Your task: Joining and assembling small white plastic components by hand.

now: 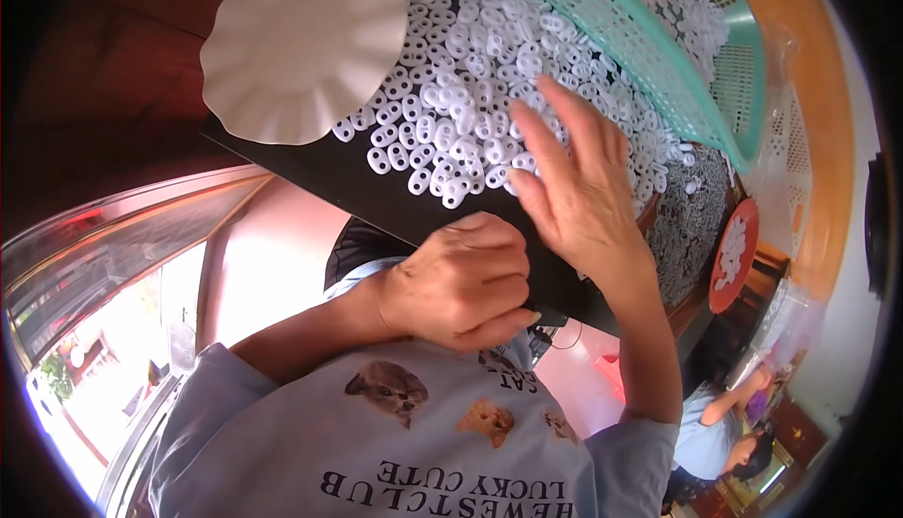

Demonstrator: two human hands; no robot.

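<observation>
A big heap of small white plastic pieces [442,133], each with two round holes, is spread over the dark table [348,180]. My right hand [574,175] reaches over the near right side of the heap with its fingers apart. Its fingertips are at the pieces, and I see nothing held in it. Curled into a fist, my left hand [461,283] is in front of the table edge, close to my chest. Whatever its fingers may enclose is hidden.
A cream scalloped dish [303,43] sits left of the heap. Behind it, a green mesh basket [621,24] contains more white pieces. To the right lie a pile of small grey metal-looking parts [691,227] and a red plate [745,215] with white pieces. Another person [720,429] is farther right.
</observation>
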